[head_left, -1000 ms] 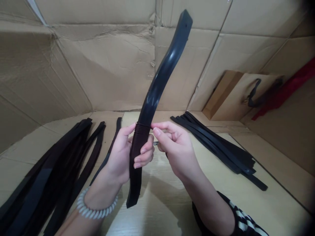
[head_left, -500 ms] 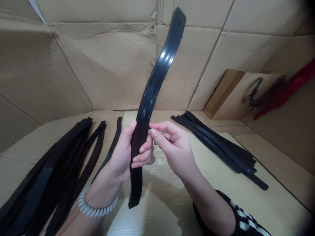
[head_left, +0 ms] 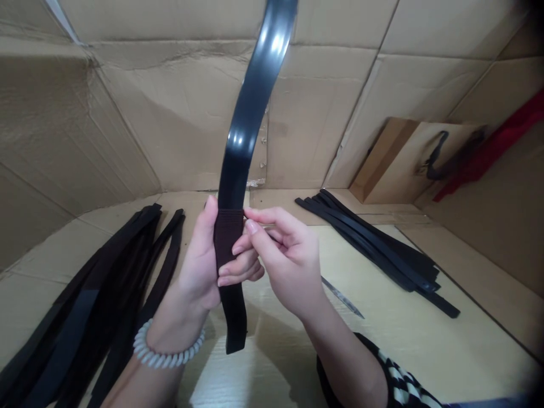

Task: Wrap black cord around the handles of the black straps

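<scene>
A long, glossy black curved strip [head_left: 249,105] stands nearly upright before me, its top running out of view. A dark brown wrapped band [head_left: 228,232] covers part of its lower half. My left hand [head_left: 208,260] is closed around this band, thumb along the left edge and fingers curled round from the right. At the band's upper right edge, my right hand [head_left: 284,249] is closed in a pinch of thumb and forefinger. Whatever lies between those fingertips is too small to make out. The strip's plain black lower end sticks out below my left hand.
Several dark strips [head_left: 91,283] lie piled at left, and more black strips [head_left: 374,243] at right. A thin, pointed metallic piece [head_left: 343,297] rests on the table [head_left: 289,351]. Cardboard walls [head_left: 191,113] rise behind; a brown paper bag [head_left: 391,158] leans at back right.
The strip and both hands have shifted slightly left, and the strip's top has gone out of view. The pointed metallic piece now shows beside my right wrist. My grip looks the same.
</scene>
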A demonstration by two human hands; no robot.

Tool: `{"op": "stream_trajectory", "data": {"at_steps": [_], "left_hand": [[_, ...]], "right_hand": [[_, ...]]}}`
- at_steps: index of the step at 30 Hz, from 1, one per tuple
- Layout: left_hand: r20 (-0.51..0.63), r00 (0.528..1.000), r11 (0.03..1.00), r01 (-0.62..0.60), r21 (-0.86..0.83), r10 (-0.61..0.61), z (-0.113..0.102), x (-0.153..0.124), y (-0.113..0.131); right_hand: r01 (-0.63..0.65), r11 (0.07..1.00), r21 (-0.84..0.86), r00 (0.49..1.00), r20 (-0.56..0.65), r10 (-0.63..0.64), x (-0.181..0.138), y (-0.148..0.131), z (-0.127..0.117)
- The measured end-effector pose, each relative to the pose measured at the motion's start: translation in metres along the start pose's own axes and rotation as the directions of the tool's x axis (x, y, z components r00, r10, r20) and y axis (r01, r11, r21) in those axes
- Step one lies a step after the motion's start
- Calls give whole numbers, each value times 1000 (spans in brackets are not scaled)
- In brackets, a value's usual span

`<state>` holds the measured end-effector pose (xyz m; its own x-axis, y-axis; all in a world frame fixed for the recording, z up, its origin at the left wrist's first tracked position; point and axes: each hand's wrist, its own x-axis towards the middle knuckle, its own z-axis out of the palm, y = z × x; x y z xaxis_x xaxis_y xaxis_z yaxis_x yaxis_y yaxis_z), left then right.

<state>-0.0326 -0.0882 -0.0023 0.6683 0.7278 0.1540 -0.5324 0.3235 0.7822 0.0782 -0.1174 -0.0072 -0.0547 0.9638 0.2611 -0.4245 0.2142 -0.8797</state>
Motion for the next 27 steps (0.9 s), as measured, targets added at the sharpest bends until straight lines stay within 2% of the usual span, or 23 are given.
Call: {"op": "stream_trajectory", "data": {"at_steps": [4,9,13,16,22,24,27], "left_hand": [[-6,999,998,-46,51,47,-2,-5,3],[71,997,998,26,49,-30,0,-16,14],[140,987,996,84,2,-83,7,-24,17],[194,974,992,123,-1,-120,12,-27,13],[153,975,987,158,19,-159,17,-23,7],[114,986,991,114,66,-121,16,-21,7],[-13,997,950,-74,305,81,13,-19,10]], "right_hand": [[17,1000,-24,999,29,-17,4,0,1],[160,967,-200,987,7,-162,10,-8,-6],[116,967,-227,990,106,-94,6,-15,-22],[120,959,-258,991,86,-101,0,-18,-37],[137,959,-248,990,79,-121,0,-23,-55],[131,962,-241,989,104,-108,0,-28,-54],[164,948,-271,979,163,-123,-1,-37,-48]]}}
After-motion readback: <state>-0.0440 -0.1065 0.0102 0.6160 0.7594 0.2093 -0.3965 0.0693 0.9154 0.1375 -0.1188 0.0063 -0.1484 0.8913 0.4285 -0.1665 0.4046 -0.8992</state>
